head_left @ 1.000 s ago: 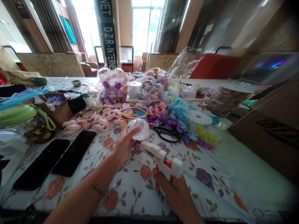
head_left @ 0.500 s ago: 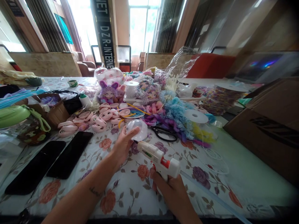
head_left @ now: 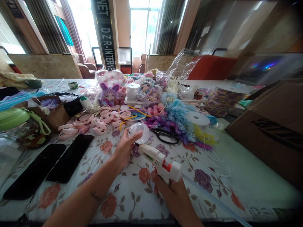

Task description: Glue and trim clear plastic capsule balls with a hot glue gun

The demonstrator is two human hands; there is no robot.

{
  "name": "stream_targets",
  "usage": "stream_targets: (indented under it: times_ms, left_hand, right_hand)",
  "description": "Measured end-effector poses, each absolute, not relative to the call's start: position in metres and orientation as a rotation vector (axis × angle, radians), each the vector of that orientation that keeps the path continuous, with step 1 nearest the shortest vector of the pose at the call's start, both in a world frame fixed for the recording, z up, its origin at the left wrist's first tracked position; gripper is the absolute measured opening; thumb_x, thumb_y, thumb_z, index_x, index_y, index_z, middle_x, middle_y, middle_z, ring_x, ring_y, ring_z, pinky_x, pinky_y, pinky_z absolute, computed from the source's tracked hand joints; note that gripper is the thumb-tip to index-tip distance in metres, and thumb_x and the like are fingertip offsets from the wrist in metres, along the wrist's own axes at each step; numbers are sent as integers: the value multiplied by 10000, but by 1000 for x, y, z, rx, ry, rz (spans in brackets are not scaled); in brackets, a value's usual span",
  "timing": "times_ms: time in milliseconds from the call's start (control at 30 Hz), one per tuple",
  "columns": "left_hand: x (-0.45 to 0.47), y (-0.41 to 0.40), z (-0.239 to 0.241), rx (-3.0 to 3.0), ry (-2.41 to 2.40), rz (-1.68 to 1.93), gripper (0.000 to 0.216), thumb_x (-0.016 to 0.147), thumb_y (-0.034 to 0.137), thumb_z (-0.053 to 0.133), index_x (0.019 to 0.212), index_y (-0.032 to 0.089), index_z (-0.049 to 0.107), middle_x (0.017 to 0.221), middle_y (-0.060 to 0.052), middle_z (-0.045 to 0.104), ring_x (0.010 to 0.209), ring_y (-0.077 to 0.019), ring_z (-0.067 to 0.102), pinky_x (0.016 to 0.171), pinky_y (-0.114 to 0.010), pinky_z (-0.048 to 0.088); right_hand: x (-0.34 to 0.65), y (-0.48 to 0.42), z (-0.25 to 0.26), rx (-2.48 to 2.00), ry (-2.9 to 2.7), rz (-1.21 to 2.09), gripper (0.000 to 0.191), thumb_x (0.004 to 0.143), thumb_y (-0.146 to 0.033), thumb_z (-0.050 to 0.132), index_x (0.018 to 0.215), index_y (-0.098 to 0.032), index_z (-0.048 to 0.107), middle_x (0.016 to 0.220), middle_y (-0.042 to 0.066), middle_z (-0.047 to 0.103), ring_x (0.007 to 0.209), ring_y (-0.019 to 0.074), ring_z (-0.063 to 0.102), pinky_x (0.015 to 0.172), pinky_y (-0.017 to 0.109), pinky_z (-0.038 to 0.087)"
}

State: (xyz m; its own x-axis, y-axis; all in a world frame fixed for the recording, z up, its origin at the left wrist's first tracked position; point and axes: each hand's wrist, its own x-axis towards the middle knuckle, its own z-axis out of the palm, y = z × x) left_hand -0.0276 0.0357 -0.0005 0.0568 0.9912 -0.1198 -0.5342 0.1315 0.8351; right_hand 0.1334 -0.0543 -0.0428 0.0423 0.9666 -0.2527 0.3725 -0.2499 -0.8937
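Observation:
My left hand is closed on a clear plastic dome, thumb across its near side. A white hot glue gun fills my right hand, its dark nozzle pointing at the dome's lower edge near my left thumb. Whether the nozzle touches the dome I cannot tell. From the back of the gun a long translucent glue stick runs down to the right. Black-handled scissors lie just right of the dome. Pink doll-face pieces are heaped behind it.
Two black phones lie at left on the flowered tablecloth. Blue and purple fluffy yarn and a white spool sit at right centre. Finished dolls stand behind. A cardboard box borders the right side.
The dome has tilted slightly in my left hand. My right hand and the glue gun stay nearly in place, and the view has shifted a little.

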Motion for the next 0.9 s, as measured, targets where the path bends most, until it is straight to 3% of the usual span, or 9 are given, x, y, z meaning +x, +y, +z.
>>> stream_targets:
  times_ms: [267, 667, 900]
  left_hand:
    - [-28, 35, 0, 709, 871, 1266, 604, 686, 360, 834, 1181, 275, 498, 941, -16, 682, 788, -179, 683, 686, -273, 520]
    - [-28, 35, 0, 708, 877, 1267, 539, 707, 333, 821, 1139, 275, 506, 962, -17, 679, 805, -163, 675, 695, -249, 512]
    - [-29, 40, -5, 700, 836, 1312, 488, 731, 308, 802, 1138, 251, 540, 1015, -31, 685, 844, -159, 659, 688, -235, 530]
  right_hand:
    - [133, -55, -39, -1628, -1313, 1210, 401, 781, -527, 606, 580, -181, 586, 522, 24, 583, 521, 154, 523, 518, 243, 419]
    - [132, -55, -32, -1677, -1334, 1188, 385, 775, -521, 610, 590, -184, 611, 534, 25, 595, 542, 168, 545, 531, 255, 406]
    - [133, -59, -27, -1775, -1331, 1094, 365, 751, -558, 649, 648, -208, 664, 470, -3, 522, 510, 179, 533, 504, 261, 395]
